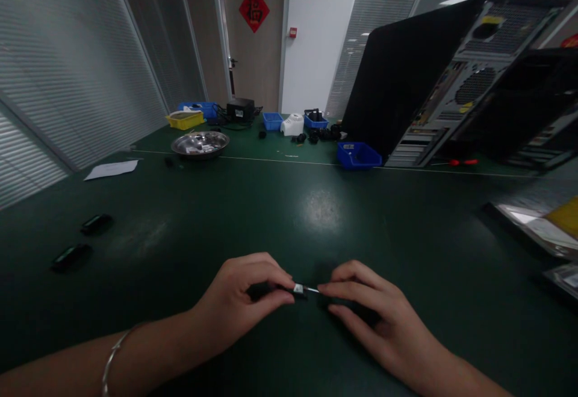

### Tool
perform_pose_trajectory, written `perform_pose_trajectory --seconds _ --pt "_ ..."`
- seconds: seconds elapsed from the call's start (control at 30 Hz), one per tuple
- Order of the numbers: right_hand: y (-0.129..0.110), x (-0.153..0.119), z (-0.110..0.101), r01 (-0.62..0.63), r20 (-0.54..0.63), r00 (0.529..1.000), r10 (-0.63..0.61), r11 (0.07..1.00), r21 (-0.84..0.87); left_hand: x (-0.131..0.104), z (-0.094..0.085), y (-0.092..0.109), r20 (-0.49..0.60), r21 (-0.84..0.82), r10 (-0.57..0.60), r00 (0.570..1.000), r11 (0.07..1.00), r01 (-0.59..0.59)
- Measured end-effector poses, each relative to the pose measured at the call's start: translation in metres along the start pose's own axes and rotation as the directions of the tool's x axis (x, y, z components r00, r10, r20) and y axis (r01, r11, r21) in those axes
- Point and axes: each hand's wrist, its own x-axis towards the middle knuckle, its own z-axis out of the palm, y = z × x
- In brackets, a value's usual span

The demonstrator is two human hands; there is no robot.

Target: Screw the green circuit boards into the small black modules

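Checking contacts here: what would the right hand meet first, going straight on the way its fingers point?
Most likely the small black part in the left hand. A thin shiny piece spans the gap to the right hand; whether that holds it, and exact depth, are unclear.

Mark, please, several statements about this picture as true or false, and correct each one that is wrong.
1. The left hand holds a small black piece with a pale patch. True.
2. The bracelet is on the right arm. False: it is on the left arm.
3. A thin shiny rod shows between that piece and the right hand. True.
4. The red diamond-shaped sign hangs on the white wall. False: it hangs on the door.
5. The blue bin beside the black computer tower stands upside down. False: its open side faces up.
6. A sheet of paper lies on the left part of the table. True.
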Motion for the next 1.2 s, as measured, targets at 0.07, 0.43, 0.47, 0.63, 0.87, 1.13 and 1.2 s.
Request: perform_pose_trajectory --seconds 0.07,0.43,0.47,0.63,0.87,1.13,1.2 --pt "0.000 0.000 0.001 0.008 -0.008 1.000 -0.008 1.000 0.006 -0.001 0.001 -0.001 -0.019 -0.026 0.059 0.998 0.998 -0.059" --pt "-0.005 -0.002 0.003 0.015 -0.024 1.000 -0.014 0.999 0.044 -0.001 0.002 0.001 -0.028 -0.015 0.092 0.995 0.996 -0.093" --pt "-0.006 -0.002 0.003 0.019 -0.015 1.000 -0.019 0.999 0.049 -0.002 0.003 0.001 -0.016 -0.016 0.102 0.995 0.995 -0.102" --pt "-0.011 -0.003 0.005 0.045 -0.007 0.999 -0.044 0.997 0.066 -0.003 0.005 0.003 -0.014 -0.026 0.145 0.989 0.989 -0.145" --pt "-0.008 -0.001 0.004 0.021 -0.144 0.990 0.000 0.989 0.146 -0.002 0.000 0.006 -0.087 -0.023 0.135 0.987 0.990 -0.138" --pt "-0.001 0.003 0.002 -0.044 -0.191 0.980 0.064 0.993 0.108 -0.003 -0.002 0.000 -0.026 0.067 0.003 1.000 0.998 -0.002" --pt "-0.001 0.004 0.003 -0.045 -0.181 0.981 0.065 0.993 0.109 -0.002 -0.001 -0.001 -0.029 0.079 -0.041 0.999 0.996 0.044"
